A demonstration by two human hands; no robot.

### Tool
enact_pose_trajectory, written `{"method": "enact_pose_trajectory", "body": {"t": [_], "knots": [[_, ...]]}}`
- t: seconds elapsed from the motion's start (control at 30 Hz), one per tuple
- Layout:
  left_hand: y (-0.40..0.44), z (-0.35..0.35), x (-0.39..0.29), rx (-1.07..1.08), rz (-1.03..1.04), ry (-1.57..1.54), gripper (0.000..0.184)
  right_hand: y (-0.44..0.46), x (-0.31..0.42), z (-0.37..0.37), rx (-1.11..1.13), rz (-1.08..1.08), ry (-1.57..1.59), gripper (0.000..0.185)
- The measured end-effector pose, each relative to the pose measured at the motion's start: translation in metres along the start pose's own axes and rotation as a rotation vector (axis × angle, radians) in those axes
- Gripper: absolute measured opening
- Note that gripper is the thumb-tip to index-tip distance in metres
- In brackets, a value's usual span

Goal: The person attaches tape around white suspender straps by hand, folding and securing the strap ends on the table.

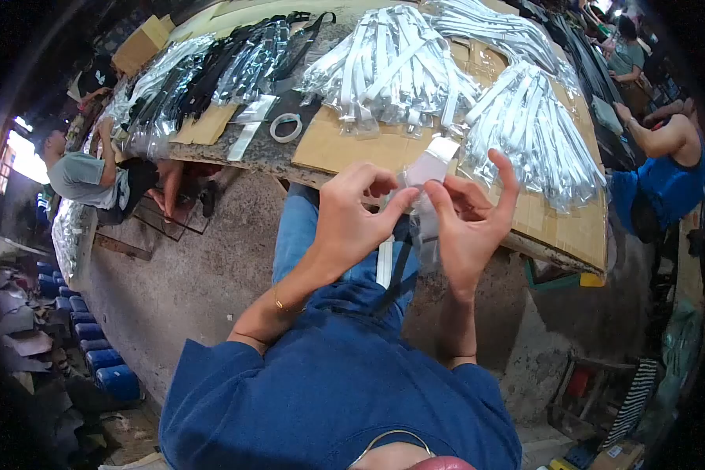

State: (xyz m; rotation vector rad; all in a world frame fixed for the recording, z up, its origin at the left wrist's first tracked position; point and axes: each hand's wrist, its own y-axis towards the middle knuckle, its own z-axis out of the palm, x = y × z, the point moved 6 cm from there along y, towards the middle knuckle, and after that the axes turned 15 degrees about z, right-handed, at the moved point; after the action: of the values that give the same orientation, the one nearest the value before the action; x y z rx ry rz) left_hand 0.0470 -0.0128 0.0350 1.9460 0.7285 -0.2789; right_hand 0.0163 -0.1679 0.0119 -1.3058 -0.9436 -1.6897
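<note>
In front of my chest, over the table edge, both hands pinch a clear plastic sleeve [426, 170] with a white flap at its top end. My left hand [352, 211] grips its left side between thumb and fingertips. On the other side, the thumb of my right hand [474, 223] presses the sleeve against curled fingers, while one finger sticks up. A white strap [385, 262] hangs below the hands over my lap; whether it is inside the sleeve is hard to tell. Just beyond lie piles of white straps in clear sleeves [399, 70].
Cardboard [329, 145] covers part of the worktable. A tape roll [286, 128] lies left of it, near black straps [204, 82] in plastic. Another sleeved bundle [533, 133] fans out at right. One person [90, 176] sits left, another [666, 172] right. Blue containers [117, 382] line the floor.
</note>
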Motion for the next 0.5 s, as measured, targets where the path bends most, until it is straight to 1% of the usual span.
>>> {"method": "enact_pose_trajectory", "body": {"t": [0.07, 0.1, 0.17, 0.3, 0.37, 0.5], "knots": [[-0.002, -0.004, 0.007, 0.013, -0.138, -0.027, 0.017, -0.008, -0.003, 0.007, -0.075, -0.095, 0.021, 0.069], [0.002, 0.017, 0.008, -0.041, -0.149, -0.065, 0.017, 0.006, -0.002, -0.006, -0.053, -0.122, -0.038, 0.069], [-0.001, 0.01, 0.013, -0.086, -0.182, -0.079, 0.016, 0.003, -0.008, 0.001, -0.07, -0.16, -0.027, 0.069], [-0.006, 0.004, 0.019, -0.062, -0.199, -0.065, 0.012, 0.0, -0.017, 0.013, -0.084, -0.192, -0.092, 0.07], [-0.008, 0.001, 0.021, -0.06, -0.2, -0.002, 0.01, -0.001, -0.017, 0.02, -0.101, -0.28, -0.159, 0.07], [-0.013, -0.008, 0.028, -0.087, -0.239, 0.011, 0.009, 0.001, -0.014, 0.038, -0.056, -0.278, -0.182, 0.071]]}}
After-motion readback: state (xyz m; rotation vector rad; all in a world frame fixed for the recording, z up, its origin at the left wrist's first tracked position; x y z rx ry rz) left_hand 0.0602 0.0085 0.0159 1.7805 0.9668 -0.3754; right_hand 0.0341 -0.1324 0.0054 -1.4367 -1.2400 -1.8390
